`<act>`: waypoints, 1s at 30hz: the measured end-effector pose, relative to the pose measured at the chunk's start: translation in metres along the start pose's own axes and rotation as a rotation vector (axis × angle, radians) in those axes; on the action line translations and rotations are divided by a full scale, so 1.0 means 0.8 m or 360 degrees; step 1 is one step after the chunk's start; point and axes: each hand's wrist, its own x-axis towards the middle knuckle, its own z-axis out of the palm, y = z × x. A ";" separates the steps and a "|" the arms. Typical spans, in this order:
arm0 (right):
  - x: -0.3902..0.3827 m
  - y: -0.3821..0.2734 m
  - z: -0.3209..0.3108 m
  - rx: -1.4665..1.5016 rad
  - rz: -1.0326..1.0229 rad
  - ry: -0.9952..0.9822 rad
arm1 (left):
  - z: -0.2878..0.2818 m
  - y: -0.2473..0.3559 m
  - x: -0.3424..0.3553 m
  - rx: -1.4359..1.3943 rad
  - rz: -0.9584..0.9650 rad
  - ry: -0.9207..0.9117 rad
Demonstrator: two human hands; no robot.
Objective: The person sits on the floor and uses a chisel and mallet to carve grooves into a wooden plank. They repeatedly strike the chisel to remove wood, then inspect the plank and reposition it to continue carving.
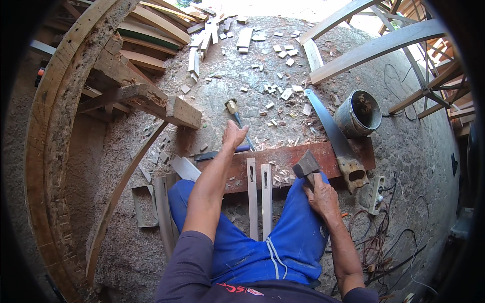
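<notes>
My left hand (234, 135) reaches over a chisel (232, 107) with a wooden handle and long metal blade. Thumb and fingers look apart around it; the contact is partly hidden. On my right thigh, my right hand (323, 198) is closed on the handle of a hatchet (306, 164) with a dark, wedge-shaped head. Two pale wooden strips (252, 194) (267, 202) lie between my knees, their far ends on a reddish-brown board (298, 155). Each has a narrow slot near its far end. Partly behind my left wrist lies another chisel (243, 148) with a purple handle.
A handsaw (331, 126) leans across the board beside a bucket (358, 113). Offcuts (286, 94) and chips litter the floor. Curved timber (55, 126) rises at left, and wooden frames (374, 50) stand far right. A power strip (376, 194) and tangled cables (384, 242) lie at right.
</notes>
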 end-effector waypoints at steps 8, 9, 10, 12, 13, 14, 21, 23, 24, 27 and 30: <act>0.001 0.002 0.005 0.0026 -0.0096 0.0024 | 0.063 -0.015 0.042 -0.1056 -0.0555 -0.0251; 0.003 -0.002 0.004 0.0008 -0.0094 0.0028 | 0.058 -0.022 0.046 -0.1608 -0.0666 -0.0282; 0.004 -0.003 0.003 -0.0007 -0.0051 0.0024 | 0.049 -0.017 0.041 -0.1902 -0.0599 -0.0354; 0.005 -0.006 0.003 -0.0039 -0.0019 -0.0010 | 0.021 -0.020 0.011 -0.2231 -0.0229 -0.0523; 0.005 -0.002 0.005 -0.0047 -0.0017 0.0003 | 0.002 -0.008 -0.020 -0.2315 -0.0059 -0.0704; 0.004 0.004 0.005 -0.0048 -0.0001 0.0025 | -0.011 0.008 -0.046 -0.2362 -0.0027 -0.0834; 0.008 0.004 0.009 -0.0218 -0.0051 -0.0019 | -0.098 0.049 -0.136 -0.2025 0.0376 -0.0046; 0.008 0.002 0.008 -0.0261 -0.0023 -0.0034 | -0.094 0.059 -0.169 -0.2090 0.0484 0.0042; 0.007 -0.001 0.007 -0.0271 0.0000 -0.0038 | -0.093 0.065 -0.185 -0.2024 0.0554 0.0125; 0.000 -0.012 0.006 -0.0277 -0.0038 -0.0016 | -0.087 0.044 -0.191 -0.1916 0.1015 0.0315; 0.000 -0.008 0.006 -0.0297 -0.0046 -0.0001 | -0.081 0.037 -0.216 -0.1885 0.1052 0.0344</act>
